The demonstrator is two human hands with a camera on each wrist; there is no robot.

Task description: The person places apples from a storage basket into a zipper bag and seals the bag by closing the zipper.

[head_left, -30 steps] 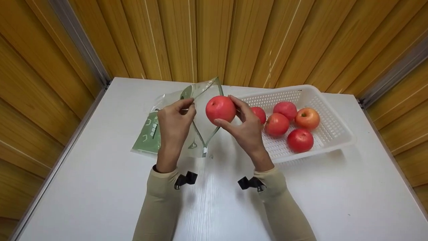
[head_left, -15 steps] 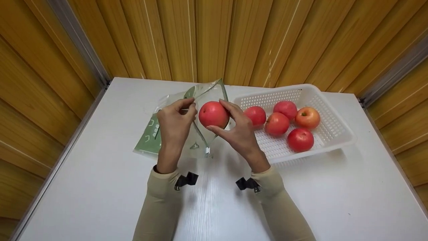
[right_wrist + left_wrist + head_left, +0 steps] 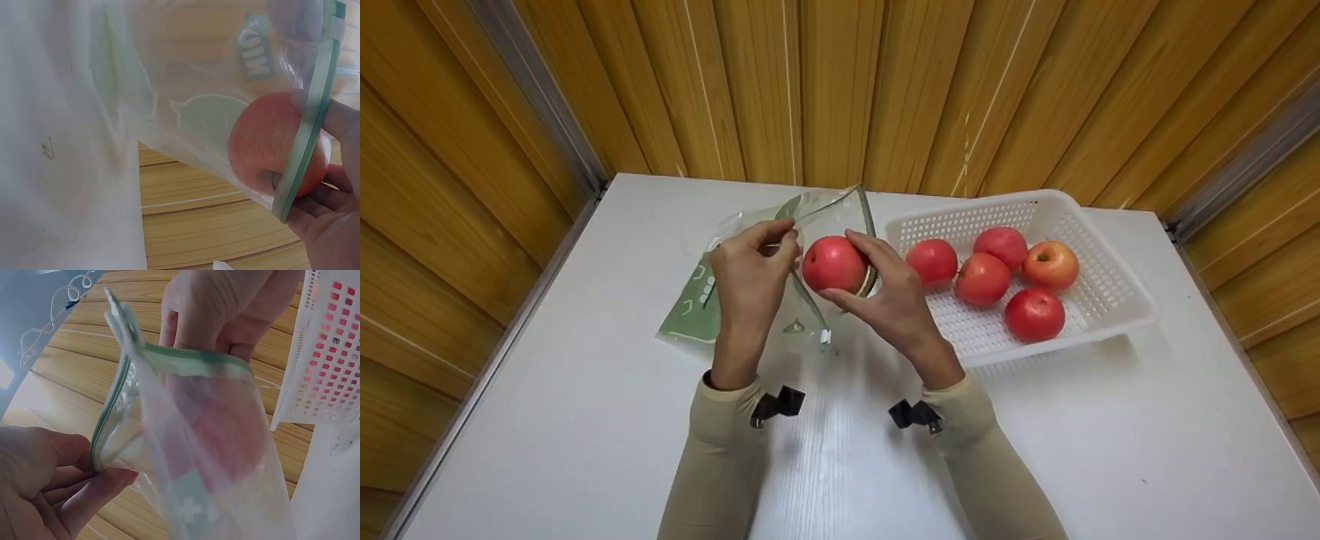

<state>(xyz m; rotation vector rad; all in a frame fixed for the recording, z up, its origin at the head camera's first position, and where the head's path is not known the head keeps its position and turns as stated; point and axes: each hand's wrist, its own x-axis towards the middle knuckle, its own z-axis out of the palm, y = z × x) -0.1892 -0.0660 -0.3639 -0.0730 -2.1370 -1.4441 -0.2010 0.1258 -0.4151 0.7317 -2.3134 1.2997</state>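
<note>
A clear zip bag (image 3: 690, 309) with a green-printed end and green zip strips lies across the back left of the table, its mouth spread toward the right. My left hand (image 3: 754, 266) pinches one edge of that mouth between thumb and fingers. In my right hand (image 3: 896, 296) is a red apple (image 3: 834, 264), gripped from its right side by fingers and thumb. The right wrist view shows the apple (image 3: 270, 143) mostly behind the clear plastic, past the green zip strip (image 3: 309, 135), with the fingertips at the opening. A small white slider (image 3: 826, 337) sits on the zip's near end.
A white perforated plastic basket (image 3: 1110, 277) stands at the right with several red apples (image 3: 984, 279) in it. Wood-patterned panels (image 3: 840, 90) rise behind the white table (image 3: 825, 465). A black wrist mount (image 3: 778, 405) sits on each sleeve.
The right hand has carried the apple left and slightly toward me, into the bag's mouth. The far corner of the mouth has shifted right. The left hand keeps its pinch in nearly the same place.
</note>
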